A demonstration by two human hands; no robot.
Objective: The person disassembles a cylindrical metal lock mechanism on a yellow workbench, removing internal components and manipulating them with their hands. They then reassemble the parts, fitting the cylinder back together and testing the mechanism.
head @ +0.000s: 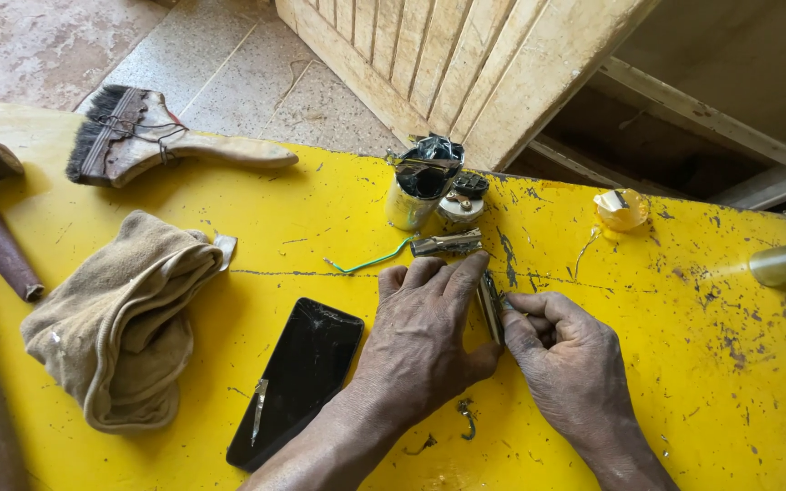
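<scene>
A small, narrow metal strip (489, 307) is held on edge against the yellow desk (684, 364), between the two hands. The left hand (425, 341) is laid flat beside it, palm down, with its fingers (455, 277) extended and pressed along the strip's left face. The right hand (568, 356) is curled, and its fingers (513, 318) are pinched against the strip's right face near the lower end. The strip is judged to be light, stiff and thin, probably with sharp edges, and likely to slip or tip if it is gripped loosely; it is best taken by its flat faces, close to the desk surface. Whether it is bent or layered cannot be told, since most of it is hidden by the fingers. Just beyond the fingertips a second small metal piece (448, 243) is seen, with a green wire (370, 262) to its left. A dark phone (297, 382) lies beside the left wrist, and a folded cloth (125, 318) lies well apart on the left.
</scene>
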